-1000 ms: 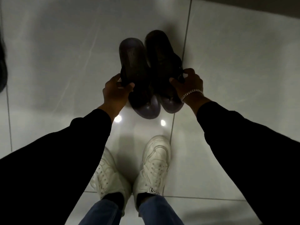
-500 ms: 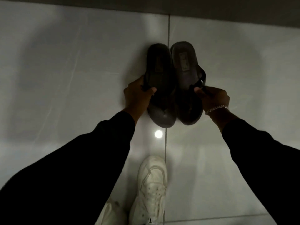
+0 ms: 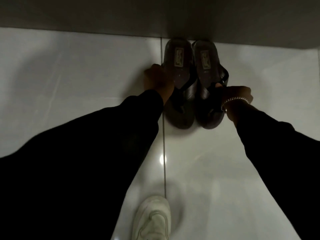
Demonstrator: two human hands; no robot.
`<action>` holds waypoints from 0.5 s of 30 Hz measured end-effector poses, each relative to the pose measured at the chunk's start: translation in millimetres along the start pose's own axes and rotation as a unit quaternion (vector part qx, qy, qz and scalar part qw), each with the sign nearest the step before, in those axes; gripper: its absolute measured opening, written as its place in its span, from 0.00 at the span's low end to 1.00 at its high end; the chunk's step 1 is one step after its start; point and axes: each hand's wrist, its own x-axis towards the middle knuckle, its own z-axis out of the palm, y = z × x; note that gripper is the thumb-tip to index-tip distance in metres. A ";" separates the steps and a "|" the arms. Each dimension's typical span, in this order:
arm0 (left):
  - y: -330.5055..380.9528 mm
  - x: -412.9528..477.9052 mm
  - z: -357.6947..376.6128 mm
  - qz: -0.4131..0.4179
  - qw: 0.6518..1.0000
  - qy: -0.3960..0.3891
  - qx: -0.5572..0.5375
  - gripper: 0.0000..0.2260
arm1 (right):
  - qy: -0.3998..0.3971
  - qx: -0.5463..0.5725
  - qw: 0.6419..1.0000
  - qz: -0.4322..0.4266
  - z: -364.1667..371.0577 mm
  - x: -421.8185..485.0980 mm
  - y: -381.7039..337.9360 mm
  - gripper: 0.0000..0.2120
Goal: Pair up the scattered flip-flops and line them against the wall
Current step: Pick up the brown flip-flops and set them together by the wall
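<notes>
— Where's the pair?
— Left flip-flop (image 3: 178,66) and right flip-flop (image 3: 206,66) side by side, heels at the wall (image 3: 155,13), toes toward me.
— Grip?
— Left hand (image 3: 158,80) clasps one's edge; right hand (image 3: 237,96) pinches the other's strap.
</notes>
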 end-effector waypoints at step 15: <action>-9.6 -19.2 -29.1 -0.096 0.966 -0.153 -0.185 0.09 | -0.064 0.103 0.992 0.038 -19.0 -10.1 10.2 0.26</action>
